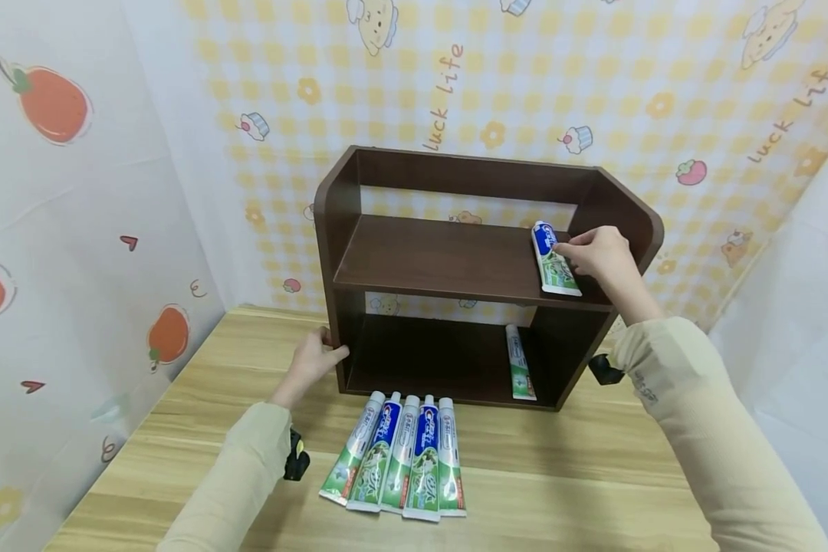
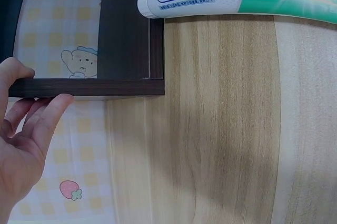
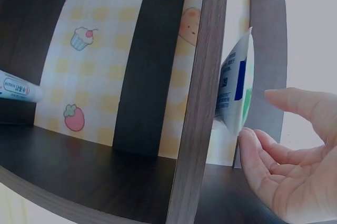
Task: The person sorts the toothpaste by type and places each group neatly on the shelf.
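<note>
A dark brown two-tier shelf (image 1: 441, 257) stands on the wooden table. My left hand (image 1: 310, 362) grips its left side panel, thumb on one face and fingers on the other in the left wrist view. On the upper tier, near the right end, lies a blue, white and green toothpaste tube (image 1: 557, 268), cap toward the back. My right hand (image 1: 599, 251) is beside this tube; in the right wrist view a fingertip is at the tube's edge (image 3: 236, 90) and the thumb is apart from it. Another toothpaste tube (image 1: 519, 364) lies at the right of the lower tier.
Several toothpaste tubes (image 1: 424, 460) lie side by side on the table (image 1: 538, 491) in front of the shelf, caps toward it. A patterned cloth (image 1: 510, 100) hangs behind, and a white printed sheet (image 1: 90, 215) is at the left.
</note>
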A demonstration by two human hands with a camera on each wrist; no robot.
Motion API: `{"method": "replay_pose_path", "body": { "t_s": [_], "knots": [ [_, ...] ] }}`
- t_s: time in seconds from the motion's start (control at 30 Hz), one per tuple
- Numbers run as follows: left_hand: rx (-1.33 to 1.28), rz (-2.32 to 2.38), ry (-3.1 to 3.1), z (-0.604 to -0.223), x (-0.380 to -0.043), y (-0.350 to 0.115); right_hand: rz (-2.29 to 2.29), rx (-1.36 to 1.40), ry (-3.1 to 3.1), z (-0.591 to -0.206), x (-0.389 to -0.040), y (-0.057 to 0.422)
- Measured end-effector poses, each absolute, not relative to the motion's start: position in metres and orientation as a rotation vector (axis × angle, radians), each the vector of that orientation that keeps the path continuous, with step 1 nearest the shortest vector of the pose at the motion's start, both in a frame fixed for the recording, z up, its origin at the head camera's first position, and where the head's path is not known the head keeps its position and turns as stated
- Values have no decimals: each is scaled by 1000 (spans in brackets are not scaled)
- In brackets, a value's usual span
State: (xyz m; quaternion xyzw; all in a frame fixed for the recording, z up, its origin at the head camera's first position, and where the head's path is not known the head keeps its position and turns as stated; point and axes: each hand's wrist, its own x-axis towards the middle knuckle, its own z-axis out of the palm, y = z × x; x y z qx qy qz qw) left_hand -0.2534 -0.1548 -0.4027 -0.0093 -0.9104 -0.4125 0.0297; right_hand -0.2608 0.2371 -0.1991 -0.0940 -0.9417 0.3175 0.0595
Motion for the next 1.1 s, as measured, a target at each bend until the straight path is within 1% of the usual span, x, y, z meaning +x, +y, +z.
{"method": "replay_pose_path", "body": {
  "t_s": [0.3, 0.7, 1.1],
  "knots": [
    [-13, -1287, -2818, -403, -255, -155, 991, -213, -2821, -198, -248, 240],
    [-10, -1283, -2836, -401, -255, -153, 1109, 23, -2782, -195, -218, 233],
    [-5, -1329, -2822, -403, -255, -153, 1132, 208, -2835, -214, -193, 216]
  ]
}}
